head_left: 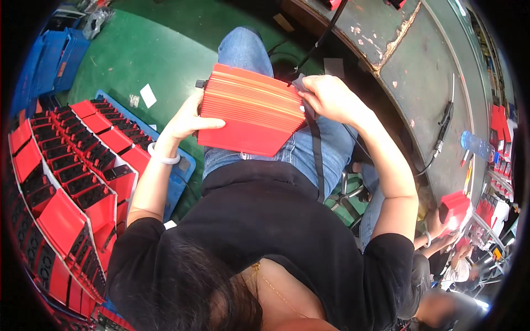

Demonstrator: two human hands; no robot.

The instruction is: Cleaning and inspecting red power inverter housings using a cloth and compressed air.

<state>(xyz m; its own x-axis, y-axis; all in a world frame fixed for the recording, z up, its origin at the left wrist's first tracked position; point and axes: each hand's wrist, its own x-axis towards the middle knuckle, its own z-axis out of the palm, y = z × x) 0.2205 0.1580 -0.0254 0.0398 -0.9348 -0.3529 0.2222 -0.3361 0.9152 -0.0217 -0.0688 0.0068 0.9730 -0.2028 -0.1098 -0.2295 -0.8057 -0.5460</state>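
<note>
A red ribbed metal case, with the look of a power inverter, is above my lap. My left hand grips its left end, thumb lying across the ribbed face and fingers out of sight. A small black knob or fitting sticks out at that end. At the case's right end, my right hand is closed on a grey piece of cloth, pressed against the edge. From there a dark strap hangs down over my thigh.
Rows of similar red and black cases stand at my left, partly on a blue pallet. Blue bins are farther left. At right, a worn green workbench bears a soldering iron. A co-worker's hand holds another red case.
</note>
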